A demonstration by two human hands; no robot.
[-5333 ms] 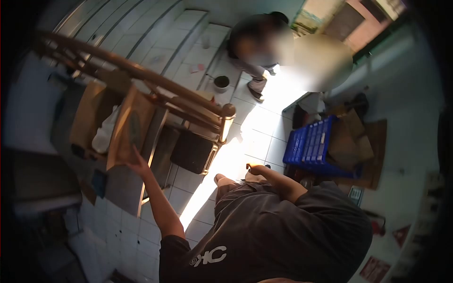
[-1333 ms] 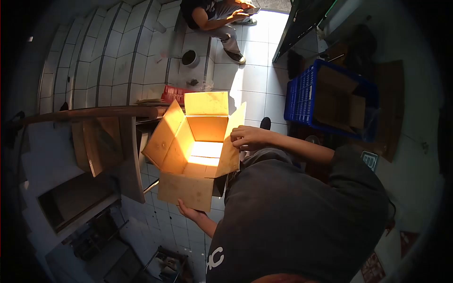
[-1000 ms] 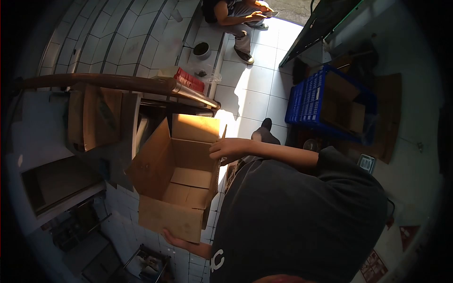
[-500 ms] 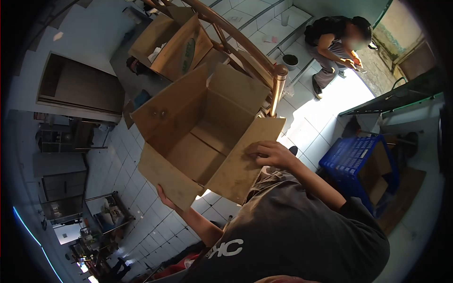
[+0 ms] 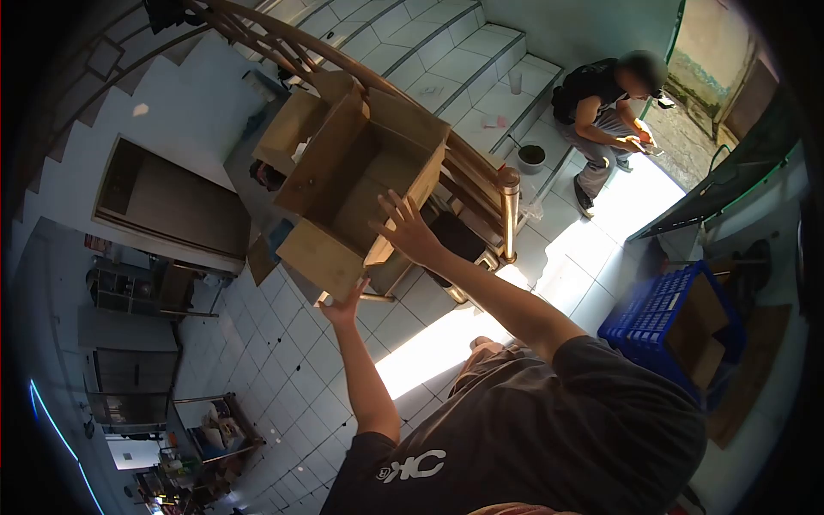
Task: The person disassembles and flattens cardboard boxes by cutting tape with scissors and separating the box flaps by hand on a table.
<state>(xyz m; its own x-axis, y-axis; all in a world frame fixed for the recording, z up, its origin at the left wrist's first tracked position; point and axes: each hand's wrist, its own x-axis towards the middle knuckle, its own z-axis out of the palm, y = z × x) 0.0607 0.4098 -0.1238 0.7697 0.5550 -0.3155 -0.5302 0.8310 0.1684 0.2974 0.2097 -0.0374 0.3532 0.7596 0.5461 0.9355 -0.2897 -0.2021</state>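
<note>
An open cardboard box with its flaps spread rests over the table beside the wooden railing. My left hand is at the lower corner of the box's near flap, fingers apart, holding nothing. Over the right flap, my right hand has its fingers spread and grips nothing. Behind the open box stands another cardboard box, partly hidden, with something white inside.
A wooden railing ends in a post near the stairs. A person sits on the steps holding a phone, near a pot. A blue crate with cardboard stands at the right. A dark stool is under the railing.
The open box has moved from in front of my body up and away onto the table. My right hand has let go of its flap, and both arms are stretched further forward.
</note>
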